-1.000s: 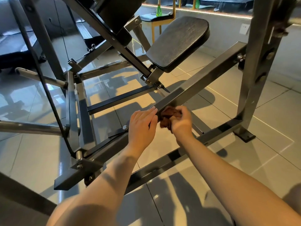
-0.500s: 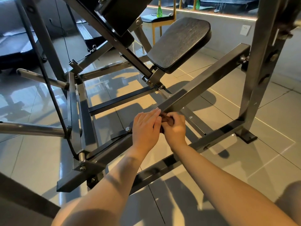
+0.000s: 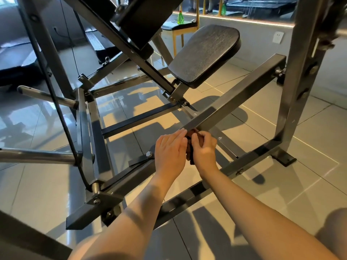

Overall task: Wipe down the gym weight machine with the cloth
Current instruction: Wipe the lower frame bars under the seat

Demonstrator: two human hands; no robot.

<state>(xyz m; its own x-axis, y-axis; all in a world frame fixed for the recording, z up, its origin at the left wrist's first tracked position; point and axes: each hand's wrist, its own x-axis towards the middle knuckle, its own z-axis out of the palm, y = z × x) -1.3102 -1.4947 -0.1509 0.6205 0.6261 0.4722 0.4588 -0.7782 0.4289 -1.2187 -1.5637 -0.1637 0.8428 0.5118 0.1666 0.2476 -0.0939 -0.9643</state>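
One brown cloth point(image 3: 190, 147), bunched, sits against the weight machine's slanted square bar point(image 3: 234, 102). The bar's long axis climbs from lower left to upper right, and the cloth's own length hangs downward between two hands. The right hand point(image 3: 204, 151) curls round the cloth and grips it, while the left hand point(image 3: 170, 152) lies on the bar with straight fingers, touching the cloth. Beyond stand one black seat pad point(image 3: 204, 55) and two green bottles: a near bottle point(image 3: 180, 18) on a stool point(image 3: 185, 29) and a far bottle point(image 3: 223, 9) to its right.

Two bare forearms, skin uncovered from wrist to above the elbow. Bare left hand point(image 3: 170, 152) and, just right of it, bare right hand point(image 3: 203, 150). Slim fingers point(image 3: 176, 136) on the left hand. Soft band of shadow across the left forearm.
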